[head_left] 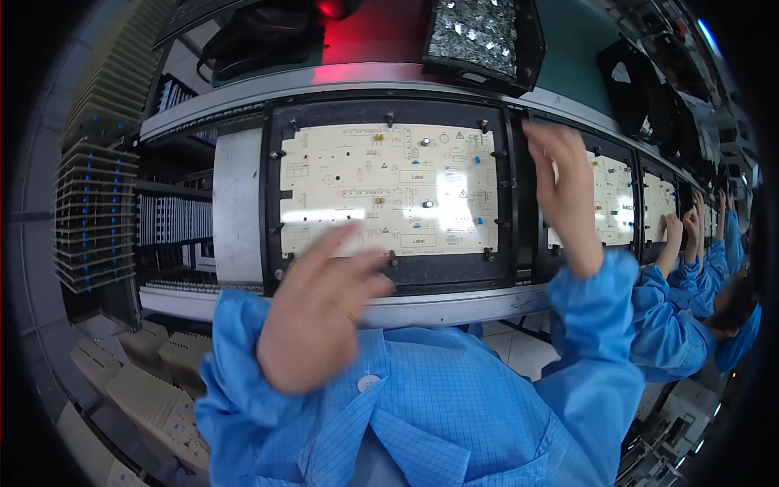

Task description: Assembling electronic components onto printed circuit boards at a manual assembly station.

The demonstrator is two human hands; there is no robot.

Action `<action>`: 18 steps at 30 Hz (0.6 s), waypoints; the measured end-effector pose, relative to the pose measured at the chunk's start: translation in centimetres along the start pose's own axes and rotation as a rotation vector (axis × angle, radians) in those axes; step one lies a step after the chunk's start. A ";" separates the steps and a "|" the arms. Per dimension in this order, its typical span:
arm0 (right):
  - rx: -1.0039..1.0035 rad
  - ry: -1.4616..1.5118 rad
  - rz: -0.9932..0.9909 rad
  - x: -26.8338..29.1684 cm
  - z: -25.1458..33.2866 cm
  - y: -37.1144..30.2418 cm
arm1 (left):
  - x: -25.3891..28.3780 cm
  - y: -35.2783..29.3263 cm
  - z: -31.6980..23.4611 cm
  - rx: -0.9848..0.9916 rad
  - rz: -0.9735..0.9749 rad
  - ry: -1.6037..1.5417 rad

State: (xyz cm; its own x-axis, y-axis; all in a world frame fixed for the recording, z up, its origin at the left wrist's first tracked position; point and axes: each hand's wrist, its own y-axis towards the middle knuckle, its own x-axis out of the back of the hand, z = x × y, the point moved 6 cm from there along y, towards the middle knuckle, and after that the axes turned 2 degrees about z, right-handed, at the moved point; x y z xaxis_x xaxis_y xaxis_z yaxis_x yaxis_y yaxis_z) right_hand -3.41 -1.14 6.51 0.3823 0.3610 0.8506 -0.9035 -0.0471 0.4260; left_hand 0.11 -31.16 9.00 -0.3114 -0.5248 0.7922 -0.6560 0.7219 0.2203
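A cream circuit board [324, 183] lies in a black frame [389, 273] in front of me, held by dark pegs around its edge. It carries small yellow, blue and round silver-topped parts. Blurred by motion, my left hand [316, 316] hovers over the board's near left edge. Its fingers look apart, and I see nothing in them. My right hand [564, 183] is raised at the frame's right side, partly covering a second cream board [614, 203] in its own frame. Its fingers are stretched out and hold nothing that I can see.
Behind the rail [365, 77] stands a black bin [487, 40] of small shiny parts. Boards with blue parts are racked [96, 215] at the left; more stand [150, 398] at lower left. Further right, co-workers' hands [690, 223] are at the same line.
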 end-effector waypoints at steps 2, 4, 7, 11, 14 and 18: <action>0.154 -0.089 -0.050 -1.6 -0.5 5.7 | 3.4 1.9 -5.8 -0.147 -0.090 -0.160; 0.174 -0.218 -0.057 -3.6 -3.7 10.1 | 5.3 3.0 -10.2 -0.212 -0.134 -0.199; 0.096 -0.182 0.092 -7.4 -5.2 15.9 | 8.3 3.2 -13.8 -0.071 -0.212 -0.168; -0.147 -0.013 0.257 -10.0 -6.7 16.8 | 9.7 3.0 -13.1 -0.115 -0.194 -0.203; -0.166 0.131 0.129 -10.1 -5.9 16.3 | 9.3 2.9 -12.7 -0.221 -0.215 -0.226; -0.156 0.091 -0.066 -7.5 -6.2 15.7 | 9.4 2.2 -12.4 -0.179 -0.241 -0.248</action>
State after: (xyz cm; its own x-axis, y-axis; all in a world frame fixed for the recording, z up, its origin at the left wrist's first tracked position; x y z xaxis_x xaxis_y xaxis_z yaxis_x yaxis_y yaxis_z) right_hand -21.67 1.14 4.92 0.4292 0.4415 0.7879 -0.8987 0.1223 0.4211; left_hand 4.21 -28.92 24.01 -0.3339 -0.7665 0.5486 -0.6075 0.6200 0.4965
